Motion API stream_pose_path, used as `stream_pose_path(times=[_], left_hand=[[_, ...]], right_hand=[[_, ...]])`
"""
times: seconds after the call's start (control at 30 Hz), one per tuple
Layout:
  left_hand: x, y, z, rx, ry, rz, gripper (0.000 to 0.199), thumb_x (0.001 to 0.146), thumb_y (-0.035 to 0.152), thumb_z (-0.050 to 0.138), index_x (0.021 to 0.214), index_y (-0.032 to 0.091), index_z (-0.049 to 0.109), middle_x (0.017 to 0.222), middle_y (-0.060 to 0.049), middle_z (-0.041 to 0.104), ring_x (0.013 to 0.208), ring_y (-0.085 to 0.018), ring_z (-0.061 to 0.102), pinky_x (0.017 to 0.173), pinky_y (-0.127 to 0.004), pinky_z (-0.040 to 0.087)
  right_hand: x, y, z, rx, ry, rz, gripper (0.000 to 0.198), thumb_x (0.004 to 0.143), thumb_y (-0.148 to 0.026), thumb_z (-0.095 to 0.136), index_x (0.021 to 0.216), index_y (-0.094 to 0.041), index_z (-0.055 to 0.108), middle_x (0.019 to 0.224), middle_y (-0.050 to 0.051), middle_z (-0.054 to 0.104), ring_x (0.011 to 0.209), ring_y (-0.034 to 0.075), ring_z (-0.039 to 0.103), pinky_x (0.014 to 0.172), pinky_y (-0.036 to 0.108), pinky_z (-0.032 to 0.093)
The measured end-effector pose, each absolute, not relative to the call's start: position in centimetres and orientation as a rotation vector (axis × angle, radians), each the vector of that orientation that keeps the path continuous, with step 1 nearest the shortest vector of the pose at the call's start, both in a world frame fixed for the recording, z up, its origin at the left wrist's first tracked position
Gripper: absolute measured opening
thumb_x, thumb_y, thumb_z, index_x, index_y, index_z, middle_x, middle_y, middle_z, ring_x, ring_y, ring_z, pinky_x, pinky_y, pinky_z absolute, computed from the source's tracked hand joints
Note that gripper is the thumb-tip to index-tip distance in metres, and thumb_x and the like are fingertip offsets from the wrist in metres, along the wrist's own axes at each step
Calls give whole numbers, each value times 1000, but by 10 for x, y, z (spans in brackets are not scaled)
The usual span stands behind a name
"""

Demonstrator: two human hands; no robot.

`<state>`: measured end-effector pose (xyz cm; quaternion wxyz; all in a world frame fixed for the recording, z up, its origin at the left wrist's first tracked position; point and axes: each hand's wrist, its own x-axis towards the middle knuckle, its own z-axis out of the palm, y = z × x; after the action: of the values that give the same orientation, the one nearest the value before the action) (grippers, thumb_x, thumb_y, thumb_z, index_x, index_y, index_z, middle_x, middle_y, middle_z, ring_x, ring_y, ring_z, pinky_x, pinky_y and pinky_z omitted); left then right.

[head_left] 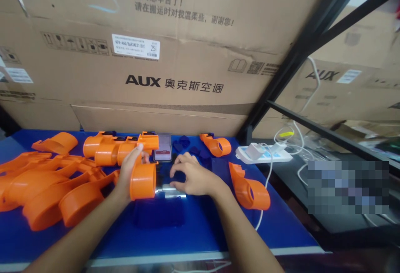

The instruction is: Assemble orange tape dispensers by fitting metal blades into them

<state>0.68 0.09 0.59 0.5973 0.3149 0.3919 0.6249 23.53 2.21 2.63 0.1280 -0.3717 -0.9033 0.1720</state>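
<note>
My left hand (127,171) is closed around an orange plastic part with a wide ring (143,181) at its near end, held above the blue table. To its right, my right hand (192,175) has its thumb and forefinger curved apart, with a gap between them. Just under that thumb lies a silvery metal piece (173,191). Whether the thumb touches it I cannot tell. Small dark bits beside the orange ring are too blurred to name.
Many similar orange parts (46,185) are heaped at left, and a row of them (106,150) stands behind. Two more orange parts (220,147) lie at right. A phone (163,148) rests at the back. A white power strip (264,154) with cables sits beyond the right edge. Cardboard boxes (175,67) form the back wall.
</note>
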Motion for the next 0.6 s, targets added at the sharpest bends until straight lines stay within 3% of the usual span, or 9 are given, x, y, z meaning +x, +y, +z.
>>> stream_pose_path(times=[0.1, 0.3, 0.6], left_hand=[[11, 0, 7, 722, 922, 1429, 45, 78, 59, 76, 66, 20, 57, 55, 3, 55, 43, -10, 51, 44, -23, 42], [14, -1, 5, 779, 898, 1412, 47, 78, 60, 76, 66, 18, 58, 60, 2, 57, 49, -9, 51, 49, -22, 43], [16, -2, 5, 785, 859, 1408, 47, 79, 59, 76, 67, 16, 60, 62, 2, 56, 52, -9, 49, 51, -20, 44]], right_hand=[[230, 19, 22, -1076, -2701, 544, 25, 78, -37, 84, 97, -24, 76, 109, 8, 59, 107, 28, 50, 93, 42, 38], [226, 18, 17, -1030, -2701, 579, 8, 86, -27, 74, 93, -23, 76, 97, 6, 64, 100, 25, 54, 91, 38, 37], [228, 20, 16, -1011, -2675, 615, 9, 83, -22, 73, 92, -22, 74, 96, 5, 69, 95, 23, 58, 90, 35, 39]])
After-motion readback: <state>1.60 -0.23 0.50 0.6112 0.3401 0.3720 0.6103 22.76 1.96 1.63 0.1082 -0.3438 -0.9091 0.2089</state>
